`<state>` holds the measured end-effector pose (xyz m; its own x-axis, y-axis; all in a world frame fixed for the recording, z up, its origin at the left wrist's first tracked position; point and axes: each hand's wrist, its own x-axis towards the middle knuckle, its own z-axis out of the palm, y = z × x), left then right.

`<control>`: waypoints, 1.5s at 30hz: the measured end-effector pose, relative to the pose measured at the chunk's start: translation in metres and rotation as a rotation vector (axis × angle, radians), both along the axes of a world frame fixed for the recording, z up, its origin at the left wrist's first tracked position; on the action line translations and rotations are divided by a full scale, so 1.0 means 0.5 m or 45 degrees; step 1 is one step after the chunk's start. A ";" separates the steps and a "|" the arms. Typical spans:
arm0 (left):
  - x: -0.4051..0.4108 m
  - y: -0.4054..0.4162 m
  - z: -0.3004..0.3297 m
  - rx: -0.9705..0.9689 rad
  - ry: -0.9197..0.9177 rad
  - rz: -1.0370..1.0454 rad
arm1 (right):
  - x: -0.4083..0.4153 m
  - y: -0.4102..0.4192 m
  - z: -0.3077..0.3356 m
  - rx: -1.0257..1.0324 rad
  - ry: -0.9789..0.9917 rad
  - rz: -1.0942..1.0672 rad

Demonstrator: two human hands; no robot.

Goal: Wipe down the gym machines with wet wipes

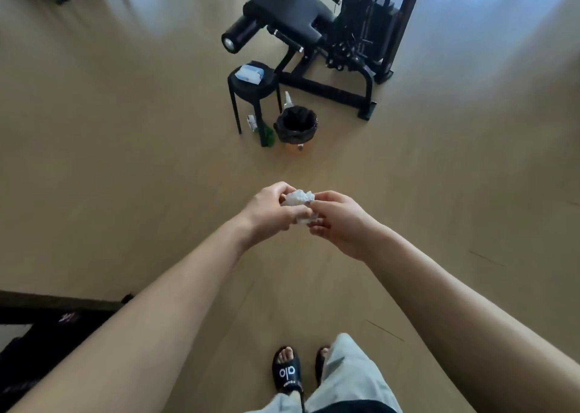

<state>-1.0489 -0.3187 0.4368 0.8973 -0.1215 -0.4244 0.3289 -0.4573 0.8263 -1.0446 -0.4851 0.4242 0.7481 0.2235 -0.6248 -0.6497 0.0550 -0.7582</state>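
Note:
A crumpled white wet wipe (298, 199) is bunched between both my hands, held out in front of me above the floor. My left hand (270, 210) grips it from the left with curled fingers. My right hand (337, 222) pinches its right side. A black gym machine (317, 26) with a padded seat and roller stands far ahead. A blue-and-white pack of wet wipes (250, 73) lies on a small black stool (251, 91) in front of the machine.
A small bin with a black liner (296, 125) stands on the floor right of the stool, with a spray bottle (287, 100) behind it and small items under the stool. Dark equipment (37, 328) sits at the lower left. My sandalled feet (287, 372) stand on tan flooring.

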 end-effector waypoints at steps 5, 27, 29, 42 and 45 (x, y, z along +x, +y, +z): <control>0.251 0.018 -0.031 0.099 -0.067 -0.068 | 0.238 0.028 -0.019 0.019 -0.003 -0.086; 1.387 0.126 -0.245 0.224 0.072 -0.199 | 1.362 0.163 -0.275 -0.230 0.135 -0.339; 1.494 0.139 -0.296 0.228 0.118 -0.233 | 1.464 0.181 -0.331 -0.294 0.159 -0.364; 1.891 0.153 -0.571 0.278 0.446 -0.093 | 1.888 0.163 -0.677 -0.613 0.690 -0.080; 1.928 0.172 -0.566 0.172 0.448 0.064 | 1.906 0.127 -0.704 -0.708 0.668 0.045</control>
